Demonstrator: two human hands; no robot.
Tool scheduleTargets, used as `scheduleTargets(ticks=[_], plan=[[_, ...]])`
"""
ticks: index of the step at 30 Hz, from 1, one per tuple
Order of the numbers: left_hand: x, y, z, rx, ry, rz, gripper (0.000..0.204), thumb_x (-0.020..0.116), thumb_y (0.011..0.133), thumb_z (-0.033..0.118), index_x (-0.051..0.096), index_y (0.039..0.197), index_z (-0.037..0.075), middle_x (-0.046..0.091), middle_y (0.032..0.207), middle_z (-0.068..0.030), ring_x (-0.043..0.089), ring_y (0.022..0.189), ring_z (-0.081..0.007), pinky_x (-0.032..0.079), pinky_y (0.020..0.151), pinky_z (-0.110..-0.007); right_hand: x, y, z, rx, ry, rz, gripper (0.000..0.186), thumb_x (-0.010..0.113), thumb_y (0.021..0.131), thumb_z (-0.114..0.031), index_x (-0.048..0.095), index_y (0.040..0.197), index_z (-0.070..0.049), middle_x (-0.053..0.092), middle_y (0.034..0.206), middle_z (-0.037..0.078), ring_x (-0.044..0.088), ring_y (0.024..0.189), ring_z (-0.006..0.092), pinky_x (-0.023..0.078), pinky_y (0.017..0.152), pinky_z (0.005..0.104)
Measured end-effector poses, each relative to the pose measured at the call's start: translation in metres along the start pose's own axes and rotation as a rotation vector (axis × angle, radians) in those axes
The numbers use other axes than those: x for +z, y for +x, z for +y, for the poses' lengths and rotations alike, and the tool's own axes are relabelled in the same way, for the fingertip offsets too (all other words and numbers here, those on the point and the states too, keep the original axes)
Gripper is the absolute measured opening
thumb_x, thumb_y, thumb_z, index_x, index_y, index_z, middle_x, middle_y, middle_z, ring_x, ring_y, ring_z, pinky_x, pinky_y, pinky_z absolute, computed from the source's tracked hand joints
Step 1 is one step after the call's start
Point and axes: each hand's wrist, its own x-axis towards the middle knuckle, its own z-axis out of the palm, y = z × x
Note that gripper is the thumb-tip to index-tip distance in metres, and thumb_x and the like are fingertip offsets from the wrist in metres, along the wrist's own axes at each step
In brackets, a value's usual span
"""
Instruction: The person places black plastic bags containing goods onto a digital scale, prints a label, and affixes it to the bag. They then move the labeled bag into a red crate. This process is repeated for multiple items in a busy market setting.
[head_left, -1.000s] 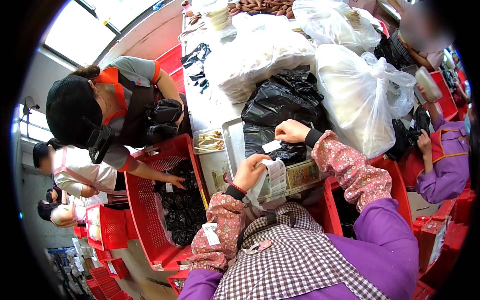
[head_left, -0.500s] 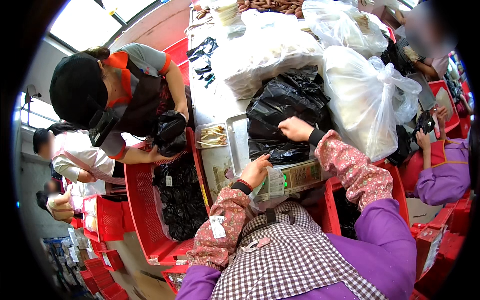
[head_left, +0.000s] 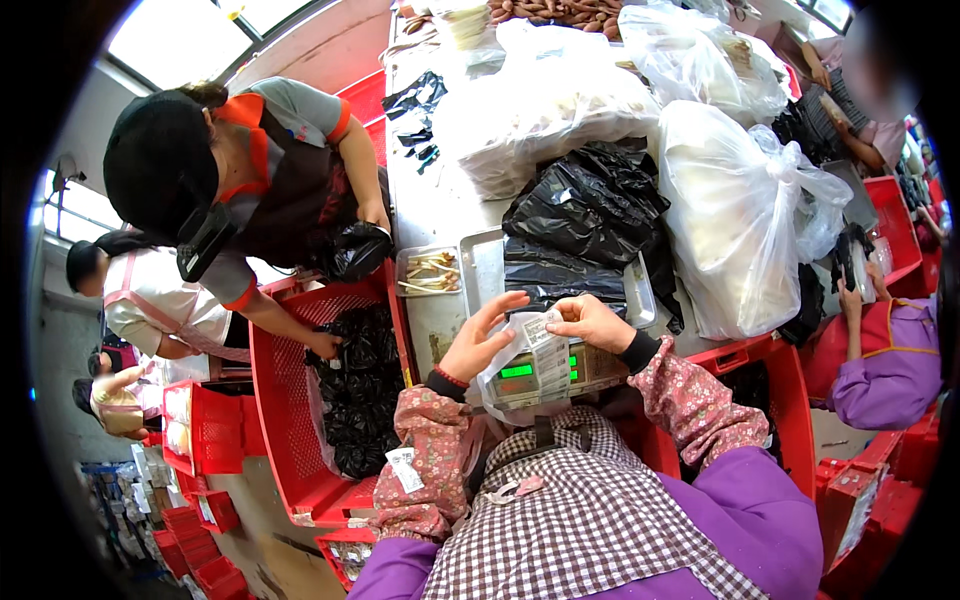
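Pinched in the fingertips of my right hand [head_left: 592,325] is the top of a white printed label strip [head_left: 549,358]. My left hand [head_left: 480,345] faces it from the other side, fingers stretched and apart, close to the strip's upper edge. Clear plastic film hangs between the hands. Under them is a scale [head_left: 600,368] with lit green displays, partly covered by the strip. Just beyond my hands, black plastic bags [head_left: 570,265] lie piled on a metal tray [head_left: 640,290]. A loose label [head_left: 404,469] sticks to my left sleeve.
A small tray [head_left: 402,270] of pale stick-like pieces sits left of the metal tray. White plastic bags [head_left: 725,230] fill the far right. Red crates [head_left: 275,400] with black bags flank me. A co-worker [head_left: 290,170] reaches into the left crate; another [head_left: 870,345] works at right.
My right hand has left the black bags and come down to the label strip. My left hand has opened and shifted left. The co-worker's lower hand has gone into the left crate.
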Motion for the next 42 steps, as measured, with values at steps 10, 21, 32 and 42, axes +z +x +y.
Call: scheduleTargets(ticks=[10,21,32,42], plan=[[0.016,0.105,-0.079,-0.089,0.55,0.392,0.028,0.065,0.084,0.026,0.065,0.083,-0.001,0.064,0.077,-0.0213,0.064,0.075,-0.0356,0.049,0.067,-0.04,-0.011,0.006,-0.049,-0.591,-0.978,0.752,0.026,0.061,0.081,-0.007,0.059,0.106,0.0,0.064,0.103,0.016,0.062,0.095,0.0291,0.049,0.083,0.036],[0.007,0.095,-0.115,-0.234,0.683,0.398,0.037,0.067,0.082,0.034,0.056,0.081,-0.001,0.064,0.074,-0.0195,0.065,0.074,-0.0347,0.05,0.066,-0.041,-0.041,0.011,0.036,-0.323,-1.521,0.211,0.041,0.045,0.094,-0.027,0.049,0.131,-0.01,0.048,0.138,0.005,0.041,0.13,0.0216,0.032,0.105,0.0436],[0.014,0.066,-0.05,-0.554,0.68,0.025,0.039,0.062,0.087,0.033,0.065,0.074,-0.004,0.063,0.055,-0.0095,0.06,0.049,-0.0169,0.048,0.052,-0.033,-0.038,0.008,0.035,-0.254,-1.637,0.175,0.042,0.046,0.093,-0.027,0.049,0.132,-0.012,0.046,0.141,0.002,0.042,0.13,0.0208,0.034,0.1,0.0508],[0.049,0.029,-0.091,-0.153,0.503,0.349,0.034,0.071,0.075,0.028,0.06,0.08,-0.004,0.061,0.073,-0.0206,0.062,0.07,-0.0346,0.046,0.063,-0.042,-0.04,0.011,0.012,-0.242,-1.544,0.105,0.041,0.058,0.087,-0.023,0.053,0.126,-0.013,0.048,0.138,0.005,0.045,0.127,0.0215,0.038,0.097,0.0471]])
